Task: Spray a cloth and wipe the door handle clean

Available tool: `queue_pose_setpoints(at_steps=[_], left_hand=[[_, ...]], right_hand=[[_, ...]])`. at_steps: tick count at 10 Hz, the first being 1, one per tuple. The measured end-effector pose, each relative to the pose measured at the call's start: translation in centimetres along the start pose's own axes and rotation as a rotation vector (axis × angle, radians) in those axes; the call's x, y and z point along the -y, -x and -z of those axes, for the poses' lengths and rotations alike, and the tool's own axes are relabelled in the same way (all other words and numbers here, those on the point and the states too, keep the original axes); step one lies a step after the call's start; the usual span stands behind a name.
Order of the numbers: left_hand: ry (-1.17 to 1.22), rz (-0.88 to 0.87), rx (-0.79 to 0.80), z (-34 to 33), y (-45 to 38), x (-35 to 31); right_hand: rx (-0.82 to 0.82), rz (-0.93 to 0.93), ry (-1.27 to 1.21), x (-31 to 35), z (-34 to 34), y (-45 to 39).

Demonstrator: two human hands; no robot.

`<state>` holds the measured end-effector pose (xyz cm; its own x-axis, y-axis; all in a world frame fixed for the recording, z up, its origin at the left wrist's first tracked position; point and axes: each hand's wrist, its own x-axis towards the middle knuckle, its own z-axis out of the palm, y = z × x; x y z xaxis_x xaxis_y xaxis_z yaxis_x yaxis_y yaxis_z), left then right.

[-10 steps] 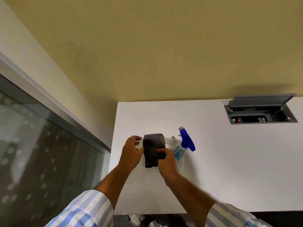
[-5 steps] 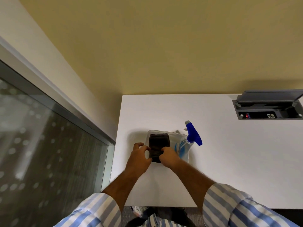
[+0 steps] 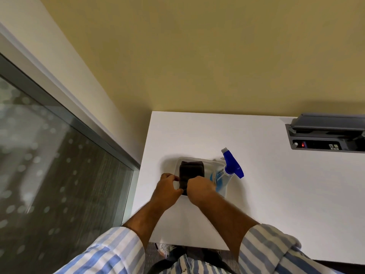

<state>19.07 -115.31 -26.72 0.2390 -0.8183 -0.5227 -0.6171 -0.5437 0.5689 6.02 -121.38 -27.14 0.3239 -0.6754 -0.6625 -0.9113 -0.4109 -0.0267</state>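
A folded dark grey cloth (image 3: 191, 172) lies in a clear plastic tub (image 3: 197, 160) on the white table (image 3: 276, 204). My left hand (image 3: 166, 189) and my right hand (image 3: 199, 189) both pinch the cloth's near end at the tub's front rim. A spray bottle (image 3: 223, 177) with a blue trigger head (image 3: 233, 165) leans in the right side of the same tub, just right of my right hand. No door handle is in view.
A grey power box with a raised lid (image 3: 327, 135) is sunk into the table at the far right. A glass wall with a metal frame (image 3: 65, 175) runs along the left. The yellow wall (image 3: 197, 56) stands behind the table.
The cloth was held up above the tub a second ago. Both hands have lowered it into the tub and still grip its near end.
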Motion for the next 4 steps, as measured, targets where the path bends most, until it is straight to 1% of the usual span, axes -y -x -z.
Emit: queue_pose_setpoints(at_steps=[1,2,3,4], left_hand=[[0.003,-0.003,-0.004,-0.1,0.5,0.0],[0.003,0.024,-0.07,0.0,1.4,0.1],[0.016,0.027,-0.126,-0.1,2.6,0.4],[0.07,0.06,-0.256,-0.9,4.0,0.5]], right_hand=[[0.033,0.044,0.008,-1.0,-0.1,0.2],[0.081,0.118,0.008,-2.7,-0.1,0.4],[0.065,0.173,0.003,-3.0,0.1,1.2],[-0.038,0.29,0.013,-2.6,0.4,2.8]])
